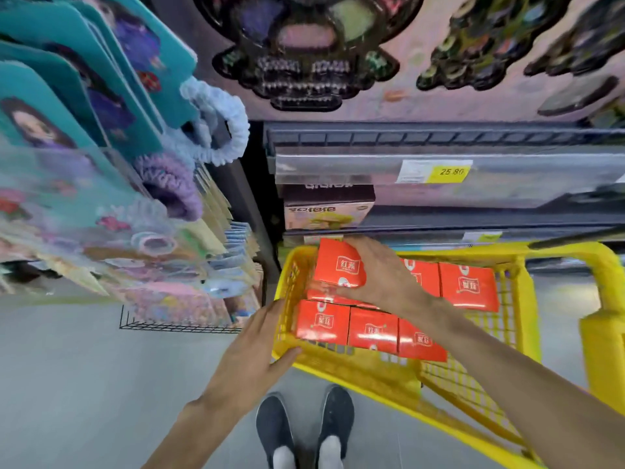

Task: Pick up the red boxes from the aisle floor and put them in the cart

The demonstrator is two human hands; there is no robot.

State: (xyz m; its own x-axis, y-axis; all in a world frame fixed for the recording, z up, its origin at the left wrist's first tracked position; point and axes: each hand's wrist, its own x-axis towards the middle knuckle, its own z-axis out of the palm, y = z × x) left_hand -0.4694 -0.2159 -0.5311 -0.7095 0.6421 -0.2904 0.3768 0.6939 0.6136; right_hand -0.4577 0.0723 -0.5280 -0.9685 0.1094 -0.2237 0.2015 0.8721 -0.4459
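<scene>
1. Flooring (67, 384) is smooth pale grey and runs along a shop aisle; two dark slip-on shoes (304, 424) with white socks stand on it at the bottom of the view.
2. Shelving (439, 137) of grey metal stands ahead, with a clear price rail carrying a yellow price tag (448, 171). A pink-and-brown carton (329, 206) sits on the lower shelf, just behind the cart.
3. Display rack (176, 319) of black wire stands to the left, packed with teal card-backed goods and fluffy blue and purple hair bands (216, 126).
4. Yellow cart (355, 370) has mesh walls and stands directly in front of the shoes, against the shelving.
5. Red boxes in the cart (372, 330) lie flat in its basket: a row of three along the near side and at least two more along the far side, edges touching.
6. Right hand (378, 279) reaches over the basket and grips one red box (340, 265) at the far left corner. The thumb lies along the box's lower edge, the fingers curl over its top edge, and the palm covers its right side. The box is tilted and sits above the boxes lying beneath it.
7. Left hand (257, 353) rests on the cart's near left corner, fingers nearly straight along the rim and thumb extended toward the front wall. It holds no box.
</scene>
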